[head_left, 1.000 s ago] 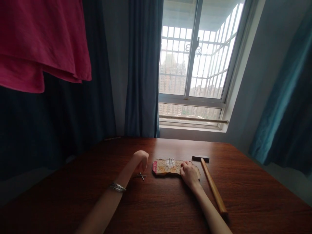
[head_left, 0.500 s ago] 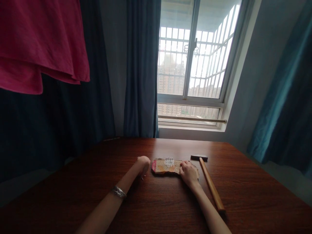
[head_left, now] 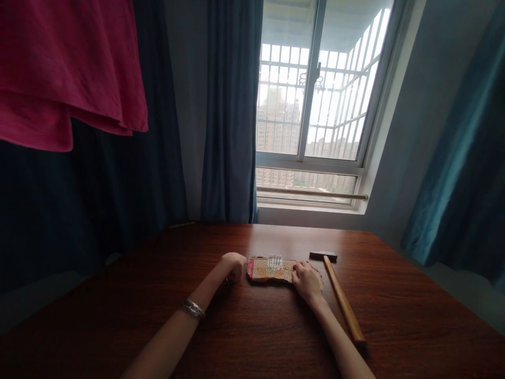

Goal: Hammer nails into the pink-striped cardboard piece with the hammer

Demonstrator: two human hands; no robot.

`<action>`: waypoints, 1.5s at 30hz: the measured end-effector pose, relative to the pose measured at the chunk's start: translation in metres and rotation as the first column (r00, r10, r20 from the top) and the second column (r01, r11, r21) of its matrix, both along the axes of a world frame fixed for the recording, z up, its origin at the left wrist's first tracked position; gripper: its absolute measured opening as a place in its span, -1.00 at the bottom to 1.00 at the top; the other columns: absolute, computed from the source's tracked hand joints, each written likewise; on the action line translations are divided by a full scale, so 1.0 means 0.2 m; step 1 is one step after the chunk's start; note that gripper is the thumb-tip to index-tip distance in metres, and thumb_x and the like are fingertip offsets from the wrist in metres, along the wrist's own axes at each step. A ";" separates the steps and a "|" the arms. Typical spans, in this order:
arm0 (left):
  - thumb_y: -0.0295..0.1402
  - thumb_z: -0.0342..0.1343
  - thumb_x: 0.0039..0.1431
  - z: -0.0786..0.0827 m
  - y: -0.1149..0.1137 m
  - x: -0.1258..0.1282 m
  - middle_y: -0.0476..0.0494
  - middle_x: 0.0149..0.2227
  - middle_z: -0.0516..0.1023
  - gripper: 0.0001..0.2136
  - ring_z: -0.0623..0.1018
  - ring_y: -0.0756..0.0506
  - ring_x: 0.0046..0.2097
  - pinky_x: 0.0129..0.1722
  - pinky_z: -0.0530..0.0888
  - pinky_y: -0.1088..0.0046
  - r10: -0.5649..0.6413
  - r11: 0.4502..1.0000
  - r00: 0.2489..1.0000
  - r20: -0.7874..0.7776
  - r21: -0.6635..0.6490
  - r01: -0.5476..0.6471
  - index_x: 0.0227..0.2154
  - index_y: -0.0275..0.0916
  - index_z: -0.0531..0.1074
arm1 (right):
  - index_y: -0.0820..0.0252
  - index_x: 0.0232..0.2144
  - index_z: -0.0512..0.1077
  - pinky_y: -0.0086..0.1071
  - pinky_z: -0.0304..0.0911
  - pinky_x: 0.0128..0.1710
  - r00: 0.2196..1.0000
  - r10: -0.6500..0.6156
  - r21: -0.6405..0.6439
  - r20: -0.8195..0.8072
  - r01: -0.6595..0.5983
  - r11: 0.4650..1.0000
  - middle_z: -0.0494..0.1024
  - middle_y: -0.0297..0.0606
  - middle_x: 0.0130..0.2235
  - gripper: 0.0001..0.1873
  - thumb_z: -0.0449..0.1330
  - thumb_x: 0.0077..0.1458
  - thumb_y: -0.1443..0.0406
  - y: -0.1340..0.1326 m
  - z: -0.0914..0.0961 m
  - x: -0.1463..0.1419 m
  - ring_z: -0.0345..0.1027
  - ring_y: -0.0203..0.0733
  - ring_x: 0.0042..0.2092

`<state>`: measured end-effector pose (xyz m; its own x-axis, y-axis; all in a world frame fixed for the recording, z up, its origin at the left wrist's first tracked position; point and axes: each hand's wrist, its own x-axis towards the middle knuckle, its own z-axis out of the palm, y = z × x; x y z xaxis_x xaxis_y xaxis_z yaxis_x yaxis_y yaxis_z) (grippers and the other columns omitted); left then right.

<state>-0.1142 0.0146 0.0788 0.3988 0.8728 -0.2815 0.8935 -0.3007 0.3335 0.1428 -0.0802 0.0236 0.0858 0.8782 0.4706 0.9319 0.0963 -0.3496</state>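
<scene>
A small speckled wooden board (head_left: pixel 265 271) with a pink left end lies on the brown table (head_left: pixel 256 331). Several nails (head_left: pixel 274 260) stand upright in it. My left hand (head_left: pixel 233 265) is curled knuckles-up on the table, just left of the board, fingertips pinched down where loose nails lay; what they hold is hidden. A silver bracelet (head_left: pixel 192 308) is on that wrist. My right hand (head_left: pixel 306 281) rests on the board's right end, fingers bent and pressing it down. A hammer (head_left: pixel 342 301) with a wooden handle and dark head lies just right of that hand.
A pink cloth (head_left: pixel 67 68) hangs at the upper left. Blue curtains (head_left: pixel 231 110) flank a barred window (head_left: pixel 315 105) behind the table's far edge. A teal curtain (head_left: pixel 461 158) hangs on the right.
My left hand came down from above the table onto the loose nails left of the board, which it now covers. My right hand and the hammer have stayed put.
</scene>
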 end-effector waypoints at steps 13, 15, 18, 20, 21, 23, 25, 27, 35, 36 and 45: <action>-0.40 0.04 -0.23 0.20 0.05 -0.04 0.02 -0.56 0.39 -0.86 0.39 0.02 -0.55 -0.57 0.30 0.57 -0.159 0.981 0.939 0.306 0.154 0.116 -0.50 -0.30 0.36 | 0.17 -0.39 0.46 -0.39 0.19 -0.16 0.965 0.084 0.115 -0.249 -0.057 0.992 0.46 -0.18 -0.21 -0.78 0.02 -0.03 0.39 -0.02 0.03 -0.02 0.32 -0.18 -0.16; -0.40 0.02 -0.15 0.22 0.05 -0.02 0.02 -0.52 0.39 -0.89 0.38 0.04 -0.51 -0.51 0.31 0.57 -0.222 0.940 0.895 0.386 0.329 0.091 -0.49 -0.30 0.35 | 0.16 -0.41 0.47 -0.37 0.24 -0.21 0.916 0.148 0.169 -0.373 -0.090 0.982 0.47 -0.18 -0.23 -0.79 0.04 -0.05 0.37 -0.02 0.05 -0.05 0.32 -0.15 -0.16; -0.42 0.01 -0.09 0.22 0.02 0.05 0.02 -0.52 0.38 -0.93 0.37 0.04 -0.46 -0.41 0.32 0.57 -0.279 0.850 0.857 0.432 0.527 0.011 -0.49 -0.29 0.32 | 0.16 -0.44 0.49 -0.38 0.29 -0.40 0.747 0.234 0.147 -0.623 -0.182 0.972 0.51 -0.21 -0.32 -0.80 0.07 -0.08 0.30 -0.03 0.06 -0.10 0.36 -0.14 -0.26; -0.44 0.01 -0.07 0.18 0.00 0.11 0.01 -0.51 0.39 -0.95 0.37 0.05 -0.45 -0.38 0.31 0.57 -0.287 0.818 0.840 0.461 0.574 -0.037 -0.48 -0.28 0.32 | 0.17 -0.44 0.51 -0.41 0.26 -0.54 0.565 0.229 0.088 -0.793 -0.265 0.960 0.52 -0.21 -0.38 -0.79 0.11 -0.10 0.24 -0.03 0.06 -0.14 0.36 -0.15 -0.34; -0.45 0.02 -0.07 0.16 -0.02 0.15 0.01 -0.50 0.39 -0.96 0.37 0.05 -0.45 -0.39 0.31 0.57 -0.283 0.813 0.829 0.483 0.580 -0.060 -0.48 -0.28 0.32 | 0.19 -0.42 0.51 -0.44 0.23 -0.58 0.466 0.209 0.065 -0.860 -0.306 0.950 0.52 -0.21 -0.38 -0.77 0.13 -0.10 0.20 -0.04 0.07 -0.16 0.35 -0.17 -0.37; -0.48 0.00 -0.04 0.09 -0.05 0.21 0.01 -0.48 0.40 -0.95 0.36 0.06 -0.46 -0.41 0.31 0.59 -0.287 0.810 0.804 0.520 0.580 -0.086 -0.46 -0.26 0.31 | 0.21 -0.38 0.52 -0.49 0.20 -0.62 0.279 0.161 0.048 -0.947 -0.373 0.927 0.52 -0.19 -0.36 -0.71 0.17 -0.12 0.15 -0.05 0.08 -0.19 0.34 -0.22 -0.40; -0.49 -0.03 -0.01 0.02 -0.09 0.27 -0.01 -0.46 0.40 -0.94 0.37 0.06 -0.45 -0.41 0.31 0.58 -0.346 0.787 0.787 0.510 0.614 -0.052 -0.45 -0.26 0.31 | 0.21 -0.34 0.52 -0.53 0.19 -0.61 0.131 0.113 0.049 -0.985 -0.415 0.908 0.51 -0.18 -0.32 -0.67 0.20 -0.14 0.12 -0.06 0.09 -0.20 0.33 -0.28 -0.41; -0.49 -0.05 0.03 -0.03 -0.12 0.32 -0.03 -0.47 0.39 -0.93 0.37 0.04 -0.43 -0.36 0.33 0.55 -0.440 0.729 0.787 0.432 0.683 0.033 -0.46 -0.26 0.32 | 0.20 -0.33 0.51 -0.55 0.18 -0.61 0.026 0.056 0.039 -0.998 -0.437 0.899 0.50 -0.18 -0.31 -0.66 0.21 -0.14 0.11 -0.06 0.10 -0.20 0.32 -0.33 -0.43; -0.41 -0.11 0.17 -0.09 -0.22 0.37 -0.15 -0.31 0.42 -0.84 0.41 -0.03 -0.27 -0.35 0.33 0.53 -0.600 0.527 0.792 0.110 0.799 0.288 -0.37 -0.25 0.37 | 0.18 -0.32 0.49 -0.55 0.18 -0.60 -0.133 -0.048 0.013 -0.990 -0.424 0.906 0.52 -0.22 -0.28 -0.69 0.24 -0.15 0.14 -0.03 0.09 -0.16 0.33 -0.37 -0.46; -0.40 -0.12 0.17 -0.10 -0.22 0.37 -0.15 -0.28 0.42 -0.84 0.41 -0.02 -0.26 -0.36 0.33 0.55 -0.600 0.504 0.795 0.092 0.815 0.286 -0.35 -0.24 0.37 | 0.17 -0.32 0.49 -0.55 0.17 -0.60 -0.153 -0.056 0.014 -0.987 -0.423 0.906 0.52 -0.23 -0.27 -0.69 0.25 -0.16 0.14 -0.03 0.08 -0.15 0.33 -0.38 -0.46; -0.37 -0.11 0.18 -0.18 -0.23 0.40 -0.09 -0.29 0.38 -0.85 0.37 0.06 -0.42 -0.48 0.31 0.59 -0.619 0.331 0.785 -0.005 0.905 0.267 -0.33 -0.22 0.35 | 0.14 -0.40 0.48 -0.59 0.07 -0.64 -0.281 -0.064 0.068 -0.958 -0.434 0.898 0.54 -0.34 -0.40 -0.73 0.34 -0.25 0.21 -0.01 0.06 -0.15 0.33 -0.36 -0.44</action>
<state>-0.0350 -0.0311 0.0436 0.7034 0.2421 0.6683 0.4348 -0.8903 -0.1352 0.1134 -0.0825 0.0361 -0.0025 0.9880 -0.1547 -0.6029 -0.1249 -0.7880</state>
